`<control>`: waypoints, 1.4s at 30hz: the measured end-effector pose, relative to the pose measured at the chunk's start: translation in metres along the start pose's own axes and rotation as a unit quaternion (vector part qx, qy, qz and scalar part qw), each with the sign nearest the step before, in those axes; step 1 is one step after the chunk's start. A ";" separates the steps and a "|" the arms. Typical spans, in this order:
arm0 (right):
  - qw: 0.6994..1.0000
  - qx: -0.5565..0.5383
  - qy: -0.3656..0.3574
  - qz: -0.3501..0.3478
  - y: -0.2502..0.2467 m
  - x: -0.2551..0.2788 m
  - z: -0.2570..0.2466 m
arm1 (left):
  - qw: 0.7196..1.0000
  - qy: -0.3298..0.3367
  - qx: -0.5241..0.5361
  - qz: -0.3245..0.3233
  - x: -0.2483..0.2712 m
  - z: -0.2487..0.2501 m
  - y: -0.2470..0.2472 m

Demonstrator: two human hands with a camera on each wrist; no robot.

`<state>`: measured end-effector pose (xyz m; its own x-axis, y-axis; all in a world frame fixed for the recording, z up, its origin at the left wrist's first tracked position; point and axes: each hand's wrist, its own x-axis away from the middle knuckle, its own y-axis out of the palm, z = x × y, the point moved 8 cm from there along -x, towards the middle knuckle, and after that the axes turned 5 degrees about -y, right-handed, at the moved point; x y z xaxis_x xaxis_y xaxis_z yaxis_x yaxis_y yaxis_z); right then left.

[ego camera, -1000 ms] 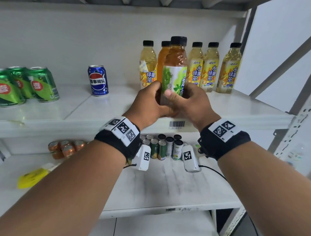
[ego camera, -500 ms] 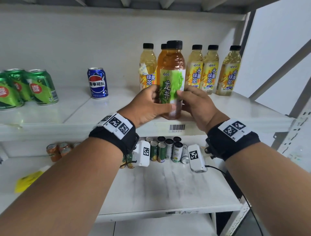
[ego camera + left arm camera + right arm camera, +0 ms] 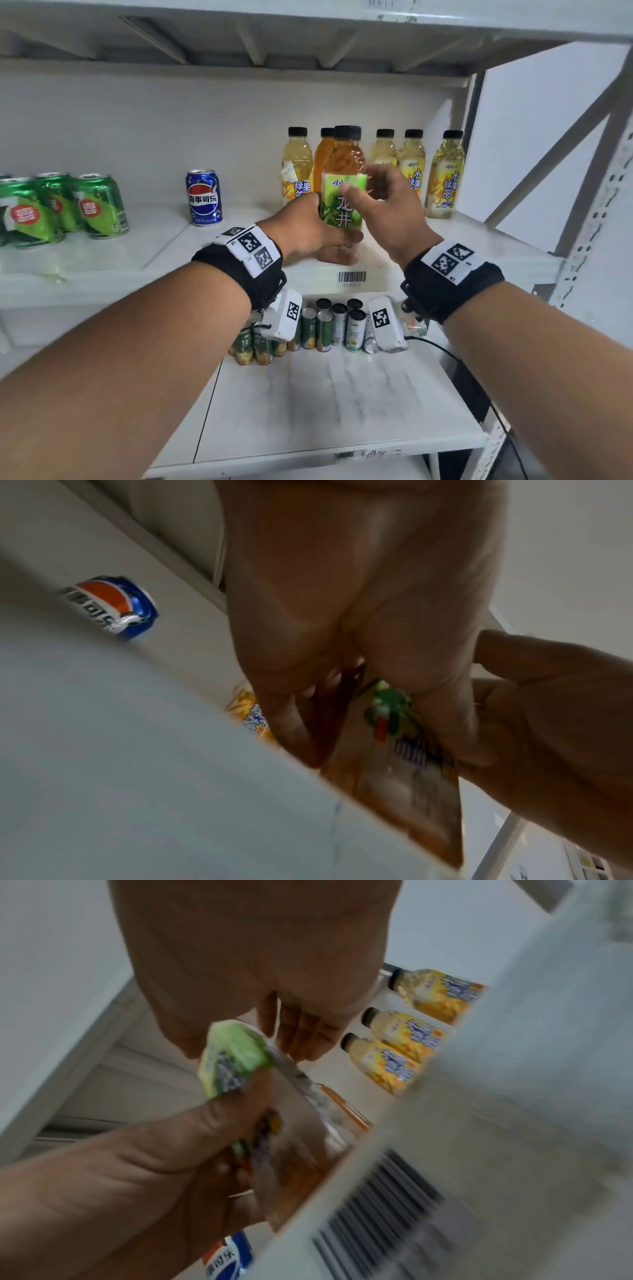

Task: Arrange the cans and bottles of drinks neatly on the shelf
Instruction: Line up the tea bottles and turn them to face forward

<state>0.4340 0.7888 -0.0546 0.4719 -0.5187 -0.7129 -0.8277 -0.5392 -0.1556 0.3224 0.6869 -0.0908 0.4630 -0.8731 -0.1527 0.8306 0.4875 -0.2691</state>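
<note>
An amber tea bottle with a green label stands upright near the front edge of the upper shelf, just in front of another amber bottle. My left hand grips its lower half, thumb across the front. My right hand is beside the label with its thumb tip touching it; its fingers hang loosely behind, off the bottle. The left wrist view shows the bottle under my left hand. In the right wrist view the label sits below the relaxed fingers.
Several yellow-label tea bottles line the back right of the shelf. A blue Pepsi can stands alone left of centre, and green cans cluster far left. Several slim cans stand on the lower shelf.
The bottle went forward and down onto the shelf and now stands there. My right hand has let go of it and slid up to the label; my left hand still grips it.
</note>
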 end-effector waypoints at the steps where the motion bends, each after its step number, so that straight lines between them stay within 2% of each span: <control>1: 0.999 0.040 -0.012 0.003 -0.001 -0.007 -0.011 | 1.000 -0.007 -0.028 -0.009 -0.002 0.006 -0.001; 4: 0.993 0.113 -0.027 -0.030 -0.001 -0.030 -0.037 | 0.990 -0.012 -0.144 -0.006 -0.007 0.025 -0.005; 7: 0.983 0.166 -0.037 -0.071 -0.004 -0.057 -0.051 | 0.986 -0.040 -0.159 -0.025 -0.020 0.037 -0.005; 9: 0.976 0.191 -0.053 -0.086 -0.010 -0.074 -0.054 | 0.984 -0.033 -0.174 -0.031 -0.033 0.049 -0.003; 14: 0.973 0.207 -0.079 -0.072 -0.041 -0.118 -0.048 | 0.979 -0.012 -0.205 -0.012 -0.081 0.079 0.007; 18: 0.956 0.265 -0.100 -0.078 -0.061 -0.157 -0.028 | 0.974 -0.011 -0.225 0.012 -0.131 0.085 0.016; 23: 0.920 0.342 -0.132 -0.140 -0.055 -0.202 0.015 | 0.967 -0.028 -0.250 0.050 -0.191 0.075 0.017; 26: 0.918 0.333 -0.128 -0.173 -0.044 -0.222 0.043 | 0.950 -0.034 -0.299 0.080 -0.216 0.071 0.012; 32: 0.918 0.325 -0.102 -0.200 -0.036 -0.247 0.079 | 0.933 -0.057 -0.344 0.083 -0.240 0.065 0.007; 35: 0.913 0.331 -0.109 -0.212 -0.040 -0.257 0.078 | 0.902 -0.027 -0.414 0.120 -0.245 0.089 0.003; 37: 0.917 0.330 -0.117 -0.191 -0.050 -0.265 0.071 | 0.871 0.019 -0.463 0.166 -0.247 0.117 0.002; 39: 0.902 0.371 -0.141 -0.170 -0.060 -0.271 0.064 | 0.847 0.076 -0.488 0.198 -0.250 0.144 0.007; 42: 0.871 0.447 -0.133 -0.155 -0.080 -0.276 0.068 | 0.829 0.138 -0.512 0.177 -0.263 0.169 0.029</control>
<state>0.3496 1.0203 0.1080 0.7262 -0.2033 -0.6567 -0.6351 0.1674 -0.7541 0.2767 0.9302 0.1019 0.4161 -0.7098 -0.5683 -0.1054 0.5831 -0.8055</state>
